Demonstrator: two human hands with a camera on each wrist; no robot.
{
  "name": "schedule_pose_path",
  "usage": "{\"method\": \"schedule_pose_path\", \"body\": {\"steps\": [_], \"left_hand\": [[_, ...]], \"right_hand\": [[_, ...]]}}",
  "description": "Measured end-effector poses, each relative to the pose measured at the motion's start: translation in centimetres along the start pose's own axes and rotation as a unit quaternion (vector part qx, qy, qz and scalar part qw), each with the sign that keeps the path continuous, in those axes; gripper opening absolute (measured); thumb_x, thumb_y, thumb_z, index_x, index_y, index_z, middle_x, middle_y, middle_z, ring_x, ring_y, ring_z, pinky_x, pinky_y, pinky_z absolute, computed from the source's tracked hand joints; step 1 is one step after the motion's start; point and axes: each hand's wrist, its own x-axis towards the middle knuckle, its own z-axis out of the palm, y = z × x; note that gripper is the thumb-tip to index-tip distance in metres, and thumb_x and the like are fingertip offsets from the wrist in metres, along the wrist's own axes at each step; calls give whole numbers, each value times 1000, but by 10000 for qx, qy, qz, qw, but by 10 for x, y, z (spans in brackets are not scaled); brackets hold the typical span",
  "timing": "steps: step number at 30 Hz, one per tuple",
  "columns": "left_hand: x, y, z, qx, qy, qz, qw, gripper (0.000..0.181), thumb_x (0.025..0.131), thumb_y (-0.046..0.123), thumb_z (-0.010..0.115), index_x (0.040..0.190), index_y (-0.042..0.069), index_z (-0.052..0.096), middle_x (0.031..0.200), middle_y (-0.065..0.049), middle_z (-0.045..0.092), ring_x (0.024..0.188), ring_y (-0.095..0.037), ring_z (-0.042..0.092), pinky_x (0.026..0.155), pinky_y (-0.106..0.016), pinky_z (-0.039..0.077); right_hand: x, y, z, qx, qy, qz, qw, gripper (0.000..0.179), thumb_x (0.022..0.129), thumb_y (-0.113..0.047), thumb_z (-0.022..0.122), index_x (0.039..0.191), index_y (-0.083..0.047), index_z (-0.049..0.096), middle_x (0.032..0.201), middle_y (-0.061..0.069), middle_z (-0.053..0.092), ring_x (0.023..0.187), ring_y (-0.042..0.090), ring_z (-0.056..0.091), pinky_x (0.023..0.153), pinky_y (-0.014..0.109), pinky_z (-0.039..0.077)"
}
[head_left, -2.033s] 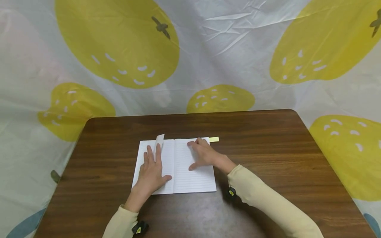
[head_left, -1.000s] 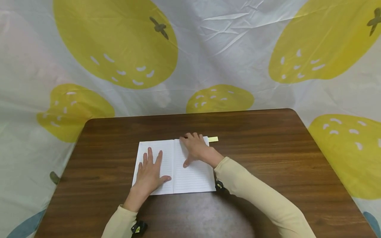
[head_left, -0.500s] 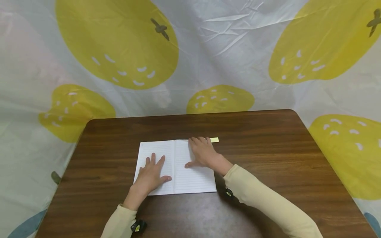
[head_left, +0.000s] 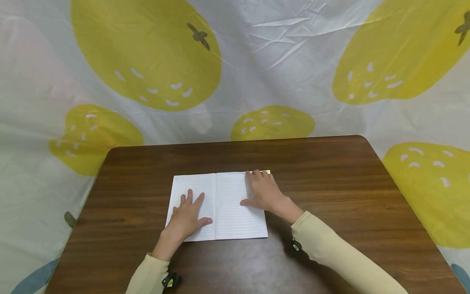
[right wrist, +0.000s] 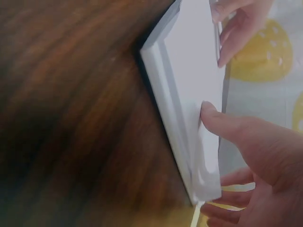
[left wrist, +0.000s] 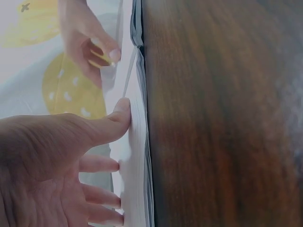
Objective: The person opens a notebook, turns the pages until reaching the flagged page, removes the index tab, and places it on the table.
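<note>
A notebook lies open on the table, its ruled pages facing up. My left hand rests on the left page with fingers spread; its thumb points toward the centre fold. My right hand is over the upper right corner of the right page. Its fingertips touch the top edge, and the right thumb touches the page lower down. The page corner bends up a little beside the right fingers in the right wrist view. A yellow tab sticks out at that corner, mostly covered by the fingers.
The brown wooden table extends around the notebook on all sides. Behind it hangs a pale cloth with big yellow fruit prints. Each wrist wears a small black camera under a cream sleeve.
A leaf standing up by my left fingers has gone flat onto the left page. My right hand moved left along the top edge, then back right to the corner, covering most of the yellow tab.
</note>
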Motion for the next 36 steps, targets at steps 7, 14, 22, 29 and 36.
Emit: {"method": "schedule_pose_path", "body": {"steps": [7, 14, 22, 29, 36], "left_hand": [[-1, 1, 0, -102, -36, -41, 9999, 82, 90, 40, 75, 154, 2, 40, 160, -39, 21, 146, -61, 22, 106, -77, 31], [-2, 2, 1, -130, -24, -57, 9999, 82, 91, 40, 75, 154, 3, 40, 160, -38, 20, 146, -60, 21, 107, -77, 30], [-1, 2, 1, -155, -11, -67, 9999, 83, 90, 40, 75, 155, 3, 39, 161, -37, 18, 147, -60, 19, 109, -76, 28], [0, 3, 2, -131, -31, -70, 9999, 83, 91, 41, 74, 155, 3, 39, 161, -37, 18, 147, -60, 19, 108, -77, 29], [1, 5, 1, -7, -92, -72, 9999, 80, 92, 41, 73, 154, 3, 40, 160, -38, 21, 146, -60, 23, 107, -76, 31]], "right_hand": [[-12, 15, 5, 1084, 314, 27, 9936, 101, 78, -36, 88, 152, 7, 35, 125, 30, 55, 109, 41, 59, 96, 52, 50], [-19, 22, 11, 1437, 571, -179, 9878, 101, 79, -28, 89, 155, 4, 32, 126, 30, 56, 115, 41, 55, 100, 52, 47], [-25, 20, 12, 1789, 596, -181, 9819, 102, 81, -19, 87, 158, 5, 24, 134, 30, 56, 122, 41, 57, 102, 52, 48], [-32, 13, 11, 1918, 642, -137, 9792, 92, 84, -6, 81, 153, 14, 25, 137, 36, 54, 125, 43, 58, 102, 50, 50], [-33, 14, 17, 2216, 914, -145, 9707, 73, 85, 4, 74, 145, 19, 37, 103, 23, 65, 88, 28, 65, 77, 39, 56]]}}
